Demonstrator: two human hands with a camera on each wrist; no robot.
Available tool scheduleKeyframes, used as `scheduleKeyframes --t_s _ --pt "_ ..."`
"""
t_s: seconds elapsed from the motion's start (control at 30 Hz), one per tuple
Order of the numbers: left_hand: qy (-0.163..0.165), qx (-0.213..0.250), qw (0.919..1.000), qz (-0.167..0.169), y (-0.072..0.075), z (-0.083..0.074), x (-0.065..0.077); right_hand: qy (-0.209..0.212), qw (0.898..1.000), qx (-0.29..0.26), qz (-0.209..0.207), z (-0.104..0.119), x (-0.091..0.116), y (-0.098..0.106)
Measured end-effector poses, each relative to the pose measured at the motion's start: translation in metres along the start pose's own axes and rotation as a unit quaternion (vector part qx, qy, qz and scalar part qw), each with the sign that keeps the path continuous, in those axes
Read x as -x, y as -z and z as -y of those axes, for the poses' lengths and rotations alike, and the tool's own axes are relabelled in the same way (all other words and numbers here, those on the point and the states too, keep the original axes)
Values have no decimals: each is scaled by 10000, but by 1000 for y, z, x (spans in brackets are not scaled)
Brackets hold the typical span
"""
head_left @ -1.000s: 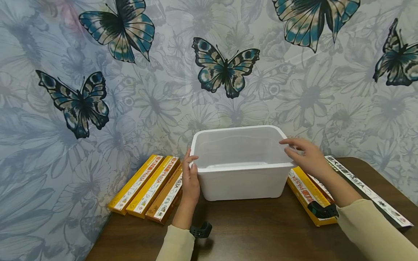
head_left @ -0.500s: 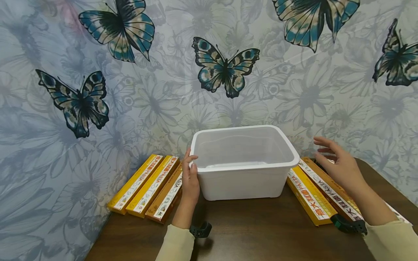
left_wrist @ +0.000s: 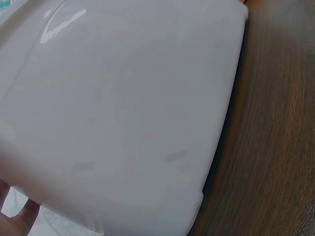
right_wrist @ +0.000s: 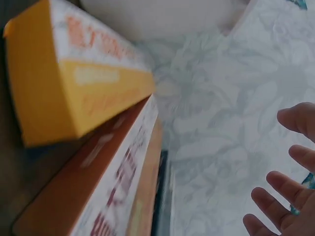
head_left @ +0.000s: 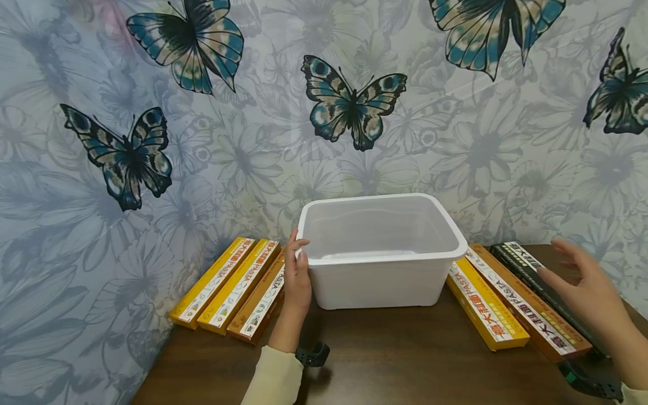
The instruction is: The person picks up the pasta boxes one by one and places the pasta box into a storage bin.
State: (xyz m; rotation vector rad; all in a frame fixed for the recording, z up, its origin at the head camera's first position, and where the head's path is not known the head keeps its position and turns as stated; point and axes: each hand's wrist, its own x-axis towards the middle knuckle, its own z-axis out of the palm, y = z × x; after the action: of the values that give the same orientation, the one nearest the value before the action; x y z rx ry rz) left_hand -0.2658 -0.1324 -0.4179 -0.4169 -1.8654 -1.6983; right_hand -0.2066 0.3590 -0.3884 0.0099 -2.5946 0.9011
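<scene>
A white plastic bin [head_left: 374, 281] stands upright on the table in the middle of the head view, with nothing seen inside. My left hand [head_left: 297, 275] grips its left end near the rim, and in the left wrist view its fingertips [left_wrist: 27, 214] show at the edge of the bin wall. Beyond the bin's right side, my right hand [head_left: 587, 281] is in the air with fingers apart, holding nothing. Nearest to it is a black pasta box [head_left: 523, 267]. Left of that lie a brown pasta box [head_left: 526, 306] and a yellow pasta box [head_left: 483, 306].
Two yellow pasta boxes [head_left: 212, 281] and a brown one [head_left: 258, 301] lie side by side left of the bin. The dark wooden table [head_left: 385, 360] meets a butterfly-patterned wall [head_left: 243, 163] behind the bin.
My right hand has let go of the bin's right rim and moved right, over the black pasta box. My left hand and the bin have stayed in place.
</scene>
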Motion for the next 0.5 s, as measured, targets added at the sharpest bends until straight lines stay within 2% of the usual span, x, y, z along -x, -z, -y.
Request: scheduleKeyframes --t_s 0.27,0.5 --pt "-24 36 10000 39 0 -1 -1 -48 9946 1021 150 -51 11 0" --pt "1 49 10000 58 1 -2 -1 -48 9814 1900 283 -81 17 -3"
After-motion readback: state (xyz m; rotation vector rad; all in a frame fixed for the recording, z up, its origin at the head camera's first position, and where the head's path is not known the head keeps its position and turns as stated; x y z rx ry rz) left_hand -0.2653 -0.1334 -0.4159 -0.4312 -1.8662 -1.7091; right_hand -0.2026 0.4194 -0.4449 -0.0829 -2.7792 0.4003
